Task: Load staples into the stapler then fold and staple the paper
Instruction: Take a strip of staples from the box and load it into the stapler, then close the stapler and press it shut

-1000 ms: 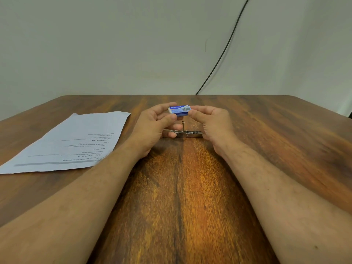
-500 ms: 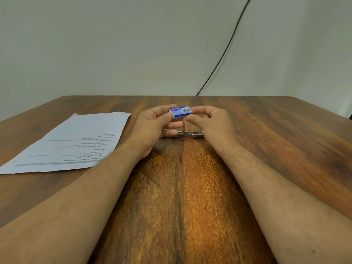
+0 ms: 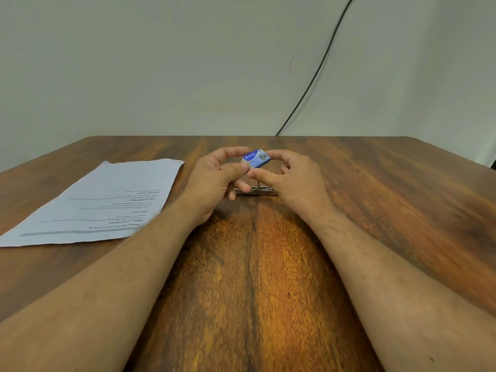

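A small blue staple box (image 3: 256, 157) is held above the table's middle between both hands. My left hand (image 3: 214, 181) pinches its left end with thumb and fingers. My right hand (image 3: 292, 178) curls round its right end, the thumb reaching under the box. Below the hands a metal stapler (image 3: 257, 189) lies flat on the wood, mostly hidden by fingers; a thin upright part rises from it. A printed sheet of paper (image 3: 99, 202) lies flat at the left, text facing away from me.
The wooden table (image 3: 249, 277) stretches from my forearms to a far edge by a pale wall. A black cable (image 3: 314, 76) runs down the wall behind the table's far edge.
The box has tilted, its right end now raised and its top face turned toward me. My right thumb has slid under it toward the left thumb.
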